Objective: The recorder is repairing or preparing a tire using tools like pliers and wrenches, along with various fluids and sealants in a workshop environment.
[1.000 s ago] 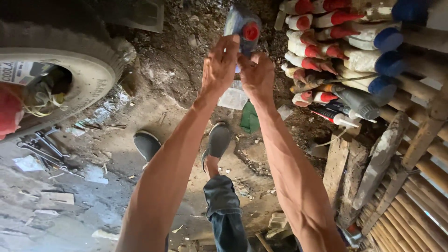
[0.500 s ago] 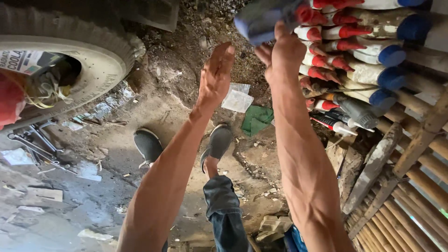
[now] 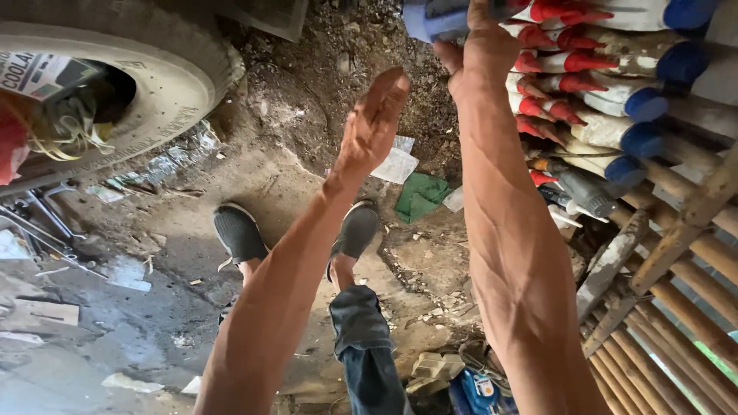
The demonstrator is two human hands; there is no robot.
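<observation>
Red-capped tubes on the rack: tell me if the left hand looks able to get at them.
Probably yes. The left hand is open and empty, the red-capped tubes lie just to its right, though the right hand holding a blue-ended tube stands between.

Dirt floor (image 3: 307, 184), rough & littered. Below the raised hands: green cloth (image 3: 421, 196) and white paper (image 3: 396, 164) side by side. Two grey shoes (image 3: 238, 232) nearer in. Tyre (image 3: 131, 84) far left, w/ tools (image 3: 34, 219) beside it. Bamboo rack (image 3: 669, 230) at right carries stacked bottles (image 3: 607, 92).
</observation>
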